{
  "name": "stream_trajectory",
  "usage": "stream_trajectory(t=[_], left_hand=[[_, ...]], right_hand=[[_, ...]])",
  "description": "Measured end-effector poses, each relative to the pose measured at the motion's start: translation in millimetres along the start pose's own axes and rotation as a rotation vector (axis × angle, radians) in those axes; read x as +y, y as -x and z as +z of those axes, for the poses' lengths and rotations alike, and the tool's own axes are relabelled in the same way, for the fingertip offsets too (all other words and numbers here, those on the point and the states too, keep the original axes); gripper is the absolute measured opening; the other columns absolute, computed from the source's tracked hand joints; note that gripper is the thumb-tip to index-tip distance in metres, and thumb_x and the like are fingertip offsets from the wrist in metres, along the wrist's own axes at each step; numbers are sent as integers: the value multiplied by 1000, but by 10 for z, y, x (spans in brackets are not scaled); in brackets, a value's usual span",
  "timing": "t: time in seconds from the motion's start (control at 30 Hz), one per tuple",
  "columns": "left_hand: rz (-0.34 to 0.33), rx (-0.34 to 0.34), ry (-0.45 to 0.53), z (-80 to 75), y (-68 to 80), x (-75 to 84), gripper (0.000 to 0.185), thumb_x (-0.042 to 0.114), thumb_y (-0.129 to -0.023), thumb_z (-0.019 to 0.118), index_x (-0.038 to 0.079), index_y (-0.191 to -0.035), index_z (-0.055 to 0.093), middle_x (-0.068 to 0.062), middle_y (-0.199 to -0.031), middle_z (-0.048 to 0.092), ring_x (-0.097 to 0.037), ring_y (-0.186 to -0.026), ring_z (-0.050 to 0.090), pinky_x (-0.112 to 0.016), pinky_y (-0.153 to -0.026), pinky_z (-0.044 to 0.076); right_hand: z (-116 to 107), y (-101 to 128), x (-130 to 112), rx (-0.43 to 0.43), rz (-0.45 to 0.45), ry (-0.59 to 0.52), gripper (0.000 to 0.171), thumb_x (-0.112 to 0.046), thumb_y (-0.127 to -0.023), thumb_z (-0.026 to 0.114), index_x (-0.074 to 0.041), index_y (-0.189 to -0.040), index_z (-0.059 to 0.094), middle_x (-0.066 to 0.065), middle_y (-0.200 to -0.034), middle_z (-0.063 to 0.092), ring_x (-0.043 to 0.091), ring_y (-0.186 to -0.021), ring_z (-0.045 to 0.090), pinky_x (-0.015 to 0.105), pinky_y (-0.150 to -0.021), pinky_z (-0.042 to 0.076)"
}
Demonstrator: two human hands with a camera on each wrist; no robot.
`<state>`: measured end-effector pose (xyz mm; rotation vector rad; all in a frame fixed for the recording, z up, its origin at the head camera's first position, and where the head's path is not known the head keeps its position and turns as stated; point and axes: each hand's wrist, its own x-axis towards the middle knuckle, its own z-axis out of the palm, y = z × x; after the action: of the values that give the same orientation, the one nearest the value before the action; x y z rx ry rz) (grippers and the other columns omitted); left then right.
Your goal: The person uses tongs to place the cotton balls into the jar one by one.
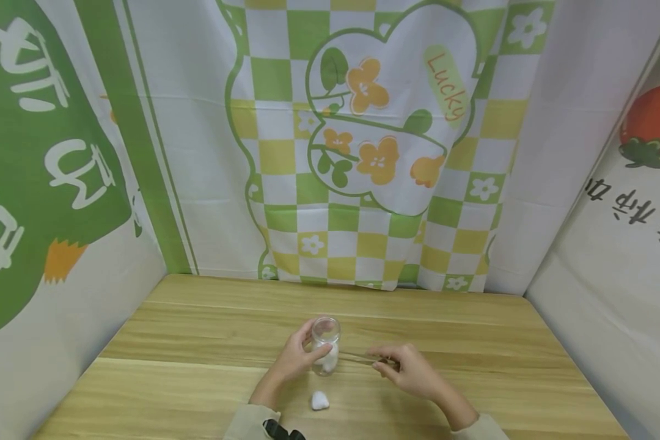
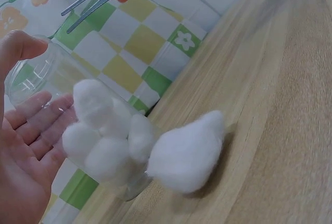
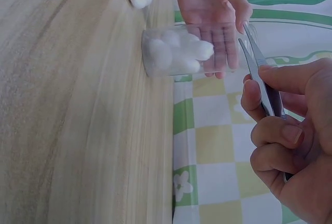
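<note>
A clear glass jar (image 1: 326,330) stands upright on the table, its mouth uncovered. Several white cotton balls (image 2: 106,130) fill its lower part. My left hand (image 1: 297,354) holds the jar, thumb near the rim and fingers stretched along the far side. To the right of the jar, my right hand (image 1: 411,369) grips metal tweezers (image 3: 270,97) between thumb and fingers. The tweezers' tips are apart with nothing between them, level with the upper part of the jar. One loose cotton ball (image 1: 319,401) lies on the table on the near side of the jar.
The wooden table (image 1: 198,342) has light grain and a straight back edge. Behind it hangs a green, yellow and white checked curtain (image 1: 352,220). Printed cloth walls (image 1: 599,263) close in both sides.
</note>
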<state>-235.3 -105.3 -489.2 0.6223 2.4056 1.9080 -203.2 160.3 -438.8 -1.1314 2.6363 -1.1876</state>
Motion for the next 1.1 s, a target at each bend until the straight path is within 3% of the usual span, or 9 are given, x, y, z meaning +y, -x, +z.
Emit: stream_trajectory(t=[0.33,0.57,1.1], left_hand=[[4,-13,-12,-7,4,17,63,17,-90,65,-1,-144,37,-27,-144,48,-47,-136,41,-64,-115,31],[10,-21,-18,-17,8,12,63,17,-91,64,-2,-144,37,-27,-144,47,-47,-137,41,-64,-115,31],[4,-21,-21,-20,8,3,63,18,-91,64,-1,-144,37,-26,-144,47,-46,-137,41,-64,-115,31]], right_hand=[[64,-11,32,6,-90,82,22,-6,-91,62,5,-109,67,16,-86,74,-1,-59,60,8,-51,49],[145,-7,37,-44,-45,65,23,-7,-92,60,5,-111,67,17,-95,74,12,-62,68,7,-54,50],[252,-18,44,-95,-20,82,24,-11,-93,61,1,-112,68,14,-97,75,-3,-62,61,9,-57,51]])
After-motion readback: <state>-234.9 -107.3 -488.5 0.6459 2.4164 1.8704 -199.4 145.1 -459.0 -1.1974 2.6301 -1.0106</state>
